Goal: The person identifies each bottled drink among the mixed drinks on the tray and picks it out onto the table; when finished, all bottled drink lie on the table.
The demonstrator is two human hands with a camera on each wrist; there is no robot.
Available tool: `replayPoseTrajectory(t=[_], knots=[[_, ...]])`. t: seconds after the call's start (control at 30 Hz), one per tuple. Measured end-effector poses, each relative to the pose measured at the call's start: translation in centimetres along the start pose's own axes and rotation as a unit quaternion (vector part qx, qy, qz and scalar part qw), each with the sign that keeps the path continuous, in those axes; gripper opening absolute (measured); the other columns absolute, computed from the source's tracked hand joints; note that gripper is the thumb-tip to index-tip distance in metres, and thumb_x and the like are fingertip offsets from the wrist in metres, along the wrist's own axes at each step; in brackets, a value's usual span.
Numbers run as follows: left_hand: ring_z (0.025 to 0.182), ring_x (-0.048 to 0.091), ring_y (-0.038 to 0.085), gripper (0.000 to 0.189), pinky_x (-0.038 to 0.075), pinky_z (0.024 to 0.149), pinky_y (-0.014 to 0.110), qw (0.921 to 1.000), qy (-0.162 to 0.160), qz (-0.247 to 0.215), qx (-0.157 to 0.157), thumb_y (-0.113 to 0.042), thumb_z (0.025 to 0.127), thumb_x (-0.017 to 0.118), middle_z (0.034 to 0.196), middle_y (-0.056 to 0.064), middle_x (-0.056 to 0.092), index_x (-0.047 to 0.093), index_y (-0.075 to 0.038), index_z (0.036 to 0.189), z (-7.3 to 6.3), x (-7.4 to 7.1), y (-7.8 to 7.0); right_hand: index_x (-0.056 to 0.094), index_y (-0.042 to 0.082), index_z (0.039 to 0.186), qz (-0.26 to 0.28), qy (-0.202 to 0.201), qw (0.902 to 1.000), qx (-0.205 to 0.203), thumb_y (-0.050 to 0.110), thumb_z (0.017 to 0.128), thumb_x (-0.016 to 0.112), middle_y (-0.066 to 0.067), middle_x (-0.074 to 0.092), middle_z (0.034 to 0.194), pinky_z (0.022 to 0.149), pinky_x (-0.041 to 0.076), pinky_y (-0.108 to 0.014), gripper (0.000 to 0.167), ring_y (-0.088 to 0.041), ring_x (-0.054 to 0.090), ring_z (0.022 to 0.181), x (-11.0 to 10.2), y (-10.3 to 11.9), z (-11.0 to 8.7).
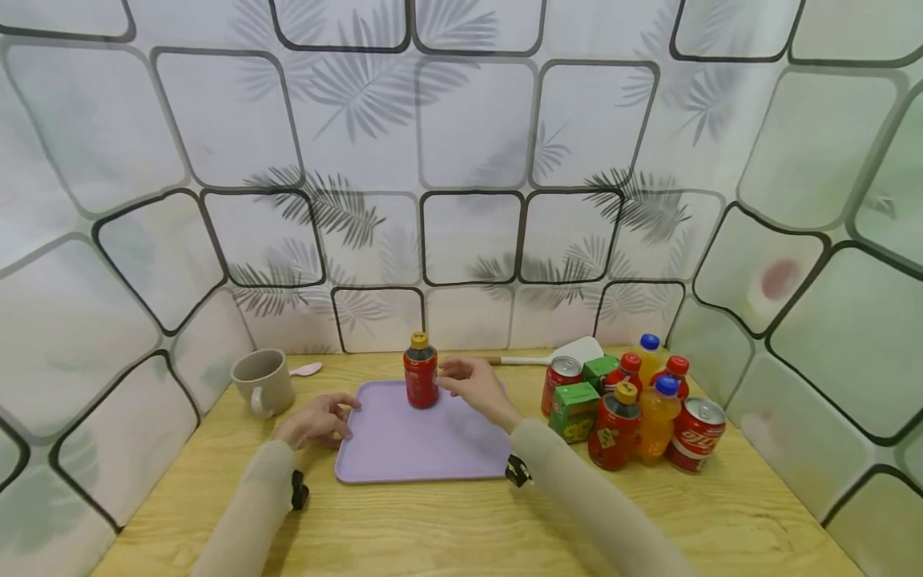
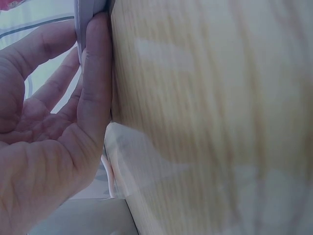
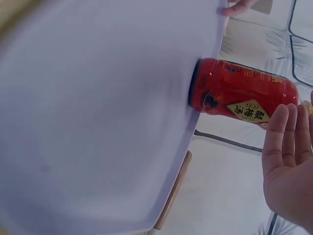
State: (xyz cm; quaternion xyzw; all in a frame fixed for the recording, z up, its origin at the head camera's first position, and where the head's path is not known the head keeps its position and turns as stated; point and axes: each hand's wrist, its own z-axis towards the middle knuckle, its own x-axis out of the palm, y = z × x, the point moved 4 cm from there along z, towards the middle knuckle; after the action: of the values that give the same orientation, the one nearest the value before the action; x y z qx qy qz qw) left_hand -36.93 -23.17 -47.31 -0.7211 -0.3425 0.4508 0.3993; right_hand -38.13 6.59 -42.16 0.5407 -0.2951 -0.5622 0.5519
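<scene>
A red plum-juice bottle (image 1: 421, 373) with a yellow cap stands upright on the lilac tray (image 1: 425, 457), near its back edge. My right hand (image 1: 477, 389) is just right of the bottle. In the right wrist view that hand (image 3: 293, 166) has straight fingers beside the bottle's (image 3: 244, 90) upper end; whether they touch it I cannot tell. My left hand (image 1: 317, 421) is at the tray's left edge. In the left wrist view its thumb and fingers (image 2: 95, 73) hold the tray's rim (image 2: 85, 24) between them, low against the wooden table.
A beige mug (image 1: 263, 383) stands at the left with a pink spoon (image 1: 306, 369) beside it. Behind the tray lies a white spatula (image 1: 577, 351) with a wooden handle. Several cans, green cartons (image 1: 574, 411) and bottles (image 1: 614, 429) crowd together at the right. Patterned curtains surround the table.
</scene>
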Motion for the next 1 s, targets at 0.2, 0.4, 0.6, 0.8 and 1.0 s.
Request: replayPoseTrajectory(t=[0.2, 0.4, 0.6, 0.8, 1.0], knots=[[0.073, 0.049, 0.018, 0.059, 0.052, 0.059, 0.027, 1.0000, 0.005, 0.000, 0.000, 0.012, 0.076, 0.066, 0.090, 0.009, 0.043, 0.048, 0.003, 0.131, 0.2, 0.0, -0.3, 0.069, 0.007, 0.113, -0.027, -0.027, 0.9990, -0.024, 0.013, 0.085, 0.075, -0.012, 0.071, 0.111, 0.082, 0.056, -0.032, 0.030, -0.021, 0.067, 0.099, 0.0, 0.7, 1.6], [0.074, 0.049, 0.018, 0.060, 0.054, 0.060, 0.028, 1.0000, 0.001, 0.000, -0.004, 0.013, 0.076, 0.067, 0.091, 0.009, 0.044, 0.048, 0.003, 0.132, 0.0, -0.2, -0.1, 0.061, 0.006, 0.129, -0.001, -0.036, 0.9989, -0.031, 0.015, 0.085, 0.076, -0.015, 0.063, 0.129, 0.101, 0.048, -0.045, 0.048, -0.031, 0.060, 0.118, 0.5, 1.3, 2.9], [0.077, 0.049, 0.018, 0.060, 0.055, 0.061, 0.029, 1.0000, 0.003, -0.001, -0.003, 0.012, 0.076, 0.068, 0.092, 0.009, 0.044, 0.048, 0.002, 0.131, -0.1, 0.0, 0.1, 0.052, 0.013, 0.141, 0.013, 0.007, 0.9996, -0.026, 0.009, 0.084, 0.076, -0.011, 0.055, 0.141, 0.108, 0.040, -0.052, 0.062, -0.029, 0.049, 0.131, 1.3, 1.0, 3.6], [0.074, 0.050, 0.018, 0.058, 0.054, 0.060, 0.028, 1.0000, 0.002, 0.001, -0.002, 0.011, 0.076, 0.067, 0.091, 0.008, 0.045, 0.048, 0.003, 0.131, -0.1, -0.1, -0.1, 0.044, 0.014, 0.147, 0.004, 0.038, 0.9990, -0.022, 0.007, 0.085, 0.075, -0.009, 0.046, 0.150, 0.113, 0.034, -0.054, 0.070, -0.028, 0.040, 0.139, 1.8, 0.7, 4.2], [0.074, 0.050, 0.018, 0.059, 0.055, 0.060, 0.028, 1.0000, 0.001, -0.003, 0.001, 0.012, 0.076, 0.068, 0.090, 0.008, 0.045, 0.048, 0.003, 0.131, 0.0, -0.1, 0.0, 0.044, 0.015, 0.147, 0.011, 0.056, 0.9983, -0.009, 0.005, 0.083, 0.076, -0.009, 0.046, 0.149, 0.110, 0.041, -0.047, 0.071, -0.029, 0.040, 0.139, 2.2, 0.8, 4.8]])
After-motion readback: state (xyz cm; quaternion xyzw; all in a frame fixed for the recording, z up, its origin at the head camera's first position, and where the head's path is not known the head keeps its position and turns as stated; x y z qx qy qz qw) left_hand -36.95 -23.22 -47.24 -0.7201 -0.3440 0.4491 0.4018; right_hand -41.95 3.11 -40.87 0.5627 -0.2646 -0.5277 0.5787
